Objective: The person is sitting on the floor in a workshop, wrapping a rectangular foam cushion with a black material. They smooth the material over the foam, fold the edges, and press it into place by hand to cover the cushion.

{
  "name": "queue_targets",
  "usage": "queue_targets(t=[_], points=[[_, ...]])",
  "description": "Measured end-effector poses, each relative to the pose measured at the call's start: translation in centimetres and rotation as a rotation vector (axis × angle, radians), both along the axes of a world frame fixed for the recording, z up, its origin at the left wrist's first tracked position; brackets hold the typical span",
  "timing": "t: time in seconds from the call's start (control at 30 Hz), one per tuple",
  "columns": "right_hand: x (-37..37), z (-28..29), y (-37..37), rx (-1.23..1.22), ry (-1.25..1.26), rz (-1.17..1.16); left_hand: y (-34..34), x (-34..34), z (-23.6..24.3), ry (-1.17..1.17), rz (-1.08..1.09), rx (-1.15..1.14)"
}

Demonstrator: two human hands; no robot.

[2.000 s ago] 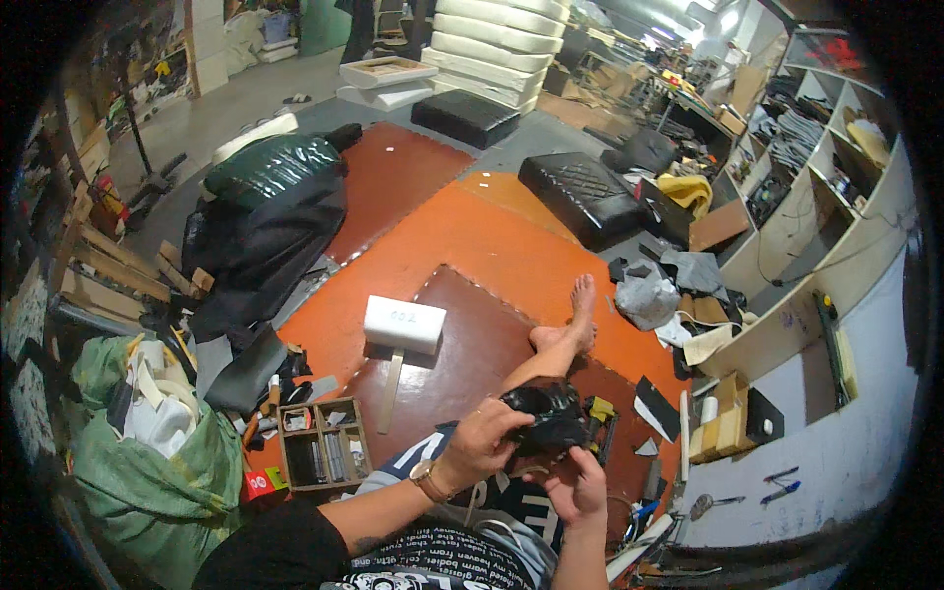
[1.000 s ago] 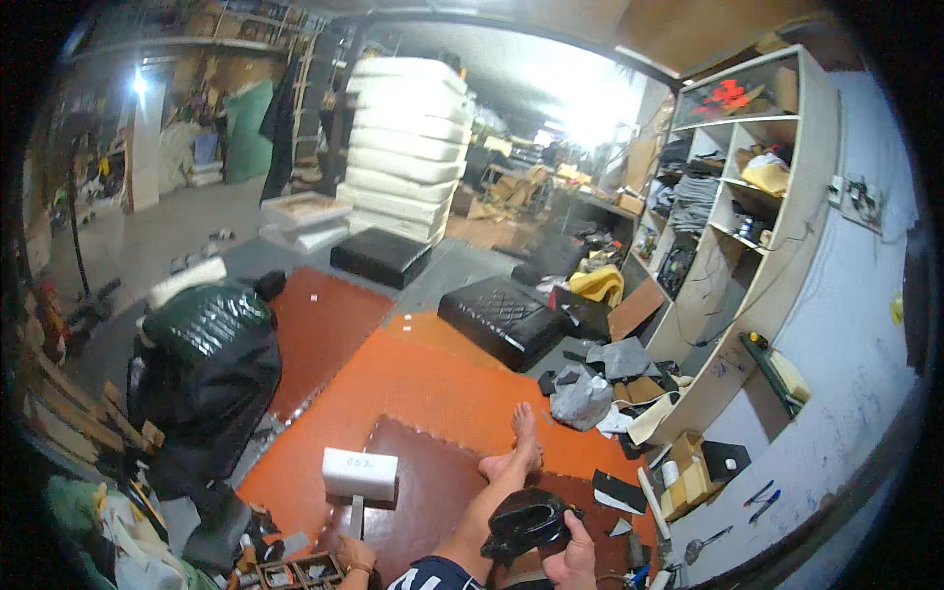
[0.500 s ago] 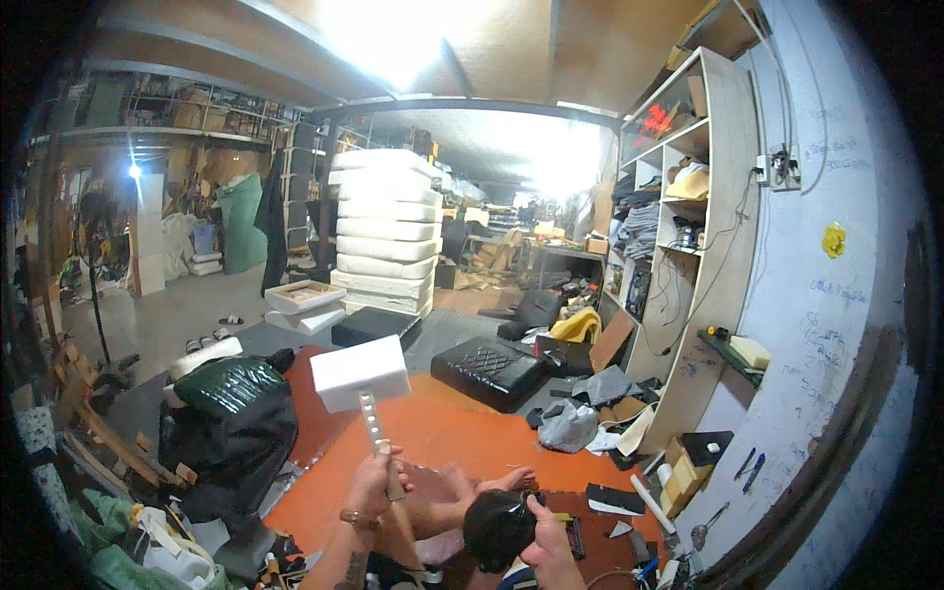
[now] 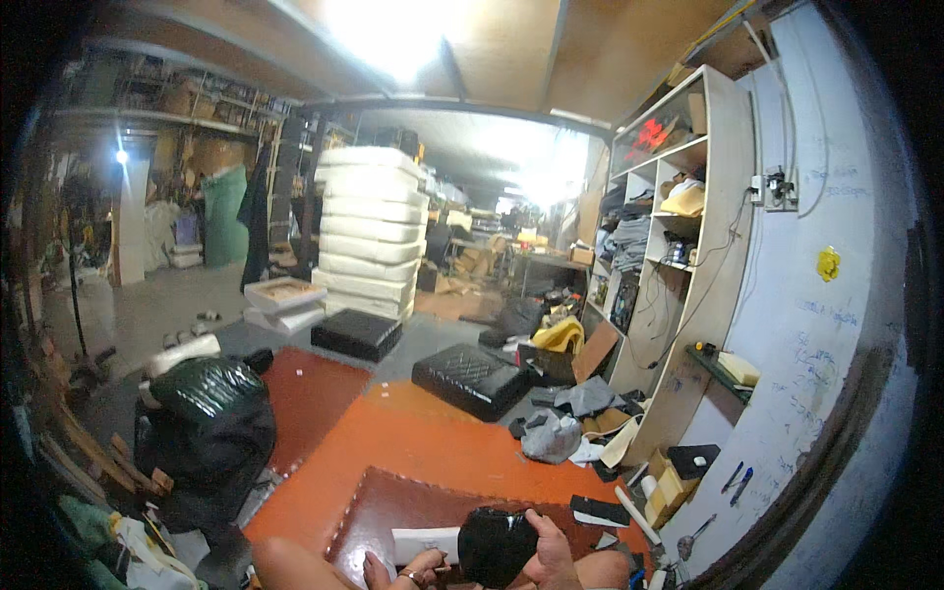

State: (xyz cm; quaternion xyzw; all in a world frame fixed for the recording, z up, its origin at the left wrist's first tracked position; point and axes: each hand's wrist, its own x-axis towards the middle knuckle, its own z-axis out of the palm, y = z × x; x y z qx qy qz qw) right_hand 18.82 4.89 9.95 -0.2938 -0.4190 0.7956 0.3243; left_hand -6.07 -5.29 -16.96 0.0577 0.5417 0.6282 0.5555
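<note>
Low in the head view, my left hand [image 4: 425, 564] is closed beside a white block [image 4: 425, 541]. The holed strip fixed to that block is hidden now. My right hand [image 4: 551, 553] grips a glossy black cover-like piece [image 4: 497, 546], thumb on its upper right edge. The block's right end lies against the black piece, and I cannot tell whether it enters it. Both hands are low over my lap, between my bare legs.
Orange and dark red sheets [image 4: 423, 430] cover the floor. Black cushions [image 4: 470, 382] lie ahead, before a tall stack of white cushions [image 4: 369, 231]. Grey scraps [image 4: 551, 436] and a shelf unit [image 4: 723, 216] are right; a dark bundle [image 4: 206, 423] lies left.
My left hand has swung down from a raised hold on the strip, bringing the white block beside the black piece. My right hand still holds the black piece. The view has shifted slightly.
</note>
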Motion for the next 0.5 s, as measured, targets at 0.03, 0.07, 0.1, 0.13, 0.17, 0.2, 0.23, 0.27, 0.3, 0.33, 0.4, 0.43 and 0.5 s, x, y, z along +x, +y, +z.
queue_targets(t=[0.03, 0.07, 0.1, 0.13, 0.17, 0.2, 0.23, 0.27, 0.3, 0.33, 0.4, 0.43, 0.5], points=[[-0.2, -0.4, -0.6, -0.078, 0.037, -0.029, -0.8, 0.4, -0.7, 0.003, 0.03, -0.03], [-0.3, -0.9, -1.5, -0.155, 0.074, -0.06, -1.3, 1.0, -1.2, 0.008, 0.049, -0.054], [-0.4, -0.5, -2.6, -0.228, 0.108, -0.102, -1.3, 1.7, -1.4, 0.001, 0.049, -0.062], [-0.9, 0.1, -3.3, -0.205, 0.064, -0.198, -1.4, 1.9, -1.5, -0.005, 0.054, -0.07], [-1.0, -0.2, -3.1, -0.217, 0.085, -0.2, -1.0, 2.7, -1.1, -0.015, 0.044, -0.068], [-1.3, -0.8, -3.0, -0.231, 0.109, -0.203, -0.6, 3.1, -0.6, -0.03, 0.029, -0.058], [-1.2, -1.5, -2.5, -0.243, 0.134, -0.217, -0.1, 3.7, 0.5, -0.057, 0.004, -0.043], [-1.1, -2.9, -2.0, -0.169, 0.176, -0.295, 0.7, 4.5, 1.9, -0.089, -0.029, -0.014], [-1.2, -3.1, -2.1, -0.151, 0.23, -0.266, 0.7, 5.2, 2.9, -0.127, -0.054, 0.014], [-1.9, -2.4, -2.2, -0.138, 0.287, -0.229, 0.8, 5.4, 3.9, -0.153, -0.071, 0.029], [-5.1, 0.6, -4.0, -0.205, 0.415, -0.122, -0.4, 4.1, 1.7, -0.067, -0.135, -0.071], [-3.5, 1.2, -2.9, -0.182, 0.4, -0.185, 0.7, 7.0, 6.7, 0.0, -0.282, -0.192], [-3.5, 2.0, -3.0, -0.186, 0.427, -0.199, -1.0, 8.8, 12.9, 0.007, -0.186, -0.151]])
